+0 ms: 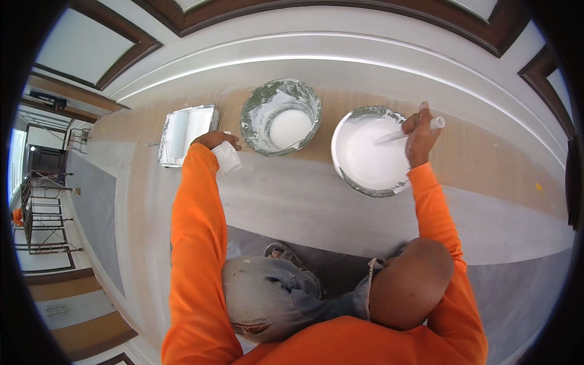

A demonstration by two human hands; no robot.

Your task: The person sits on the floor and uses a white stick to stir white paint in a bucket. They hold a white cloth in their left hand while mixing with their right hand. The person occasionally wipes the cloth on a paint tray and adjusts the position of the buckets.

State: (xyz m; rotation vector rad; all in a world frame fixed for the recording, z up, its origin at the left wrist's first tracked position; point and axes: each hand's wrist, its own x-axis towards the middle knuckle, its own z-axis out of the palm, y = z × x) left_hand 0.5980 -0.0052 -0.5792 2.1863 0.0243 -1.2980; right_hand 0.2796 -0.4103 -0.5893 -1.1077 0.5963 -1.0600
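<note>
My right hand (420, 135) is closed around a white pipe-like stick (398, 135), which slants down into white paint in a wide basin (338, 159) at the right. The basin's rim is green, smeared with white. My left hand (214, 140) is closed on a crumpled white rag-like piece (229, 159), beside the right edge of a paint tray (213, 112). A pale paint roller (178, 134) lies in that tray. Between my hands stands a green bucket (250, 119), its inside streaked white, with white paint at the bottom.
The containers stand on a wood-coloured strip of floor (486, 161) along a white wall (340, 45) with dark brown frames. Grey sheeting (292, 188) covers the floor nearer my knees. Metal scaffolding (45, 213) stands at the far left, with an orange-clad person (17, 216) near it.
</note>
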